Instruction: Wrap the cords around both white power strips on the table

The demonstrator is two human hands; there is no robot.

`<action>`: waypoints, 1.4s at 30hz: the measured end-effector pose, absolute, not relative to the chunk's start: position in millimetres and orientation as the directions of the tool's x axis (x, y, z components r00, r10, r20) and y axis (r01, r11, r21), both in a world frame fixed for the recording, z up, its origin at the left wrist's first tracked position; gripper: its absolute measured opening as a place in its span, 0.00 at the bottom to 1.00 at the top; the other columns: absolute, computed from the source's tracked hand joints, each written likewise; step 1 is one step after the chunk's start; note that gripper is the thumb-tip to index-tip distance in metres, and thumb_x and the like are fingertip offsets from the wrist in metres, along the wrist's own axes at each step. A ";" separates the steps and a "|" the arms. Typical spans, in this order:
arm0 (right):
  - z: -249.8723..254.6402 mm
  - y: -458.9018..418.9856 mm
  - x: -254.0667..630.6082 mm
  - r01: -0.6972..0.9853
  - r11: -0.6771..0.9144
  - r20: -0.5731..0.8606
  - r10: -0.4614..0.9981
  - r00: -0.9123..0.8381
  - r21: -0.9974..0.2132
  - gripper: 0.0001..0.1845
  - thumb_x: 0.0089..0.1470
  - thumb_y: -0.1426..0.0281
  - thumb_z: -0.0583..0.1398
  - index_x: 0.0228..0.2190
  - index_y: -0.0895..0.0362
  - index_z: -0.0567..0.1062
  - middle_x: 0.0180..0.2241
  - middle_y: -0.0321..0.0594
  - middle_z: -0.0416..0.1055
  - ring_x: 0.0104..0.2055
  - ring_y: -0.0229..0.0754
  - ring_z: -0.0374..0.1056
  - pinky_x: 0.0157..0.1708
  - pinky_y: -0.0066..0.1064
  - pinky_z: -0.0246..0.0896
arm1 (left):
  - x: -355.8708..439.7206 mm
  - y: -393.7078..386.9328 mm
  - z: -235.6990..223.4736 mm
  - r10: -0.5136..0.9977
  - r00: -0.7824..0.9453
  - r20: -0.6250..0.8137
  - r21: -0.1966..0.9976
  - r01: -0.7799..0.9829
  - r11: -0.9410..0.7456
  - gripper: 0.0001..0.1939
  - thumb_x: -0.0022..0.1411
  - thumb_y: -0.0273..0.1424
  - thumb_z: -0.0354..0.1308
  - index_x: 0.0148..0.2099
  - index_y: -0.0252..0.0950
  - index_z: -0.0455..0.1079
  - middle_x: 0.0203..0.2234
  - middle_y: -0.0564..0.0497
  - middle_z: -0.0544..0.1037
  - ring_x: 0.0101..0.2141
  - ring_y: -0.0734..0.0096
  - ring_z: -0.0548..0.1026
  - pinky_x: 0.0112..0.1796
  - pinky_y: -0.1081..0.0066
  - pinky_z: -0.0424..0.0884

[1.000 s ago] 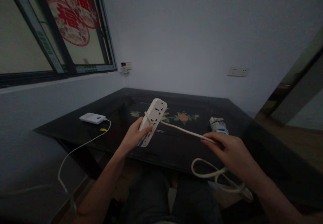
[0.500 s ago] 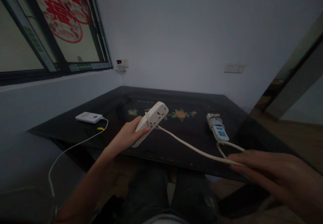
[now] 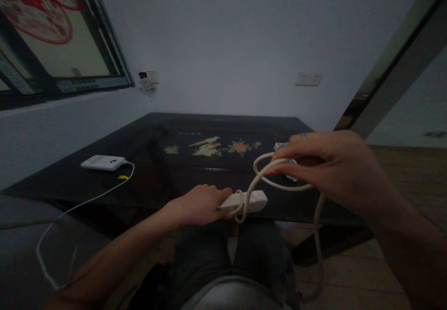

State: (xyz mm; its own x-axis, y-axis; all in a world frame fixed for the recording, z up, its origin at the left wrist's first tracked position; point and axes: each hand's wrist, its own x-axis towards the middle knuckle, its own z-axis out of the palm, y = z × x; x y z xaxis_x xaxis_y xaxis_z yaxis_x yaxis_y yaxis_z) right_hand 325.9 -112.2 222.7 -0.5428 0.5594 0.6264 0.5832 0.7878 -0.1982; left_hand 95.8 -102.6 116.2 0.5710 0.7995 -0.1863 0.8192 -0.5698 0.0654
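My left hand (image 3: 200, 205) is closed around one end of a white power strip (image 3: 249, 199), held flat and level over the near edge of the black table (image 3: 146, 179). The strip's white cord (image 3: 275, 179) is looped around the strip and rises in a loop to my right hand (image 3: 330, 168), which pinches it above and to the right of the strip. More cord hangs down from my right hand toward the floor. A second, blue-faced power strip behind my right hand is mostly hidden.
A white power bank (image 3: 103, 162) lies on the table's left side, with a thin white cable (image 3: 87, 200) trailing off the edge. Painted flowers (image 3: 223, 148) decorate the table top. Wall sockets (image 3: 309, 78) sit on the far wall; a window (image 3: 52, 44) is at left.
My left hand has lowered the power strip from upright to flat near the table edge. My right hand has swung up and leftward with the cord, laying a loop around the strip.
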 end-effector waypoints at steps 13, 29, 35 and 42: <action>200.1 -54.2 331.6 0.427 0.550 0.313 0.803 -0.508 -0.717 0.12 0.41 0.61 0.67 0.20 0.58 0.78 0.19 0.35 0.71 0.22 0.35 0.64 0.21 0.25 0.55 | 95.8 -141.3 127.4 0.472 0.881 0.017 0.113 0.467 -0.877 0.15 0.66 0.37 0.49 0.52 0.37 0.61 0.38 0.47 0.79 0.35 0.63 0.78 0.32 0.69 0.70; 117.5 -84.4 355.3 0.280 0.132 -0.030 0.861 -0.507 -0.951 0.16 0.45 0.58 0.64 0.19 0.59 0.72 0.20 0.36 0.65 0.23 0.35 0.59 0.21 0.25 0.55 | 84.5 -160.2 94.8 0.784 0.439 0.439 0.640 0.459 -0.616 0.22 0.56 0.36 0.59 0.53 0.38 0.69 0.37 0.47 0.79 0.35 0.63 0.76 0.37 0.71 0.72; 114.3 -83.9 362.0 0.272 0.111 0.006 0.933 -0.361 -0.956 0.15 0.42 0.59 0.66 0.19 0.58 0.73 0.21 0.36 0.67 0.23 0.36 0.58 0.21 0.26 0.53 | 95.0 -161.6 93.8 0.876 0.412 0.252 0.890 0.257 -0.376 0.24 0.52 0.40 0.63 0.50 0.35 0.71 0.36 0.48 0.78 0.37 0.63 0.74 0.38 0.70 0.71; 106.9 -63.7 353.7 0.147 0.061 0.003 0.930 -0.368 -0.987 0.24 0.39 0.51 0.65 0.16 0.57 0.65 0.12 0.27 0.51 0.15 0.28 0.42 0.16 0.25 0.32 | 108.9 -171.2 101.4 0.741 0.655 0.151 0.982 -0.010 -0.191 0.26 0.49 0.37 0.66 0.52 0.38 0.71 0.38 0.49 0.79 0.34 0.65 0.74 0.37 0.70 0.72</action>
State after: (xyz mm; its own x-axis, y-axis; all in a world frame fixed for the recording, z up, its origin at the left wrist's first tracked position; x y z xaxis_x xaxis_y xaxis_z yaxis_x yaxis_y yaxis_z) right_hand 353.7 -63.7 106.9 -0.3683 0.9297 0.0025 0.1468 0.0609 -0.9873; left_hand 108.9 -171.2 101.4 0.6546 0.7408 0.1507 -0.0097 -0.1911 0.9815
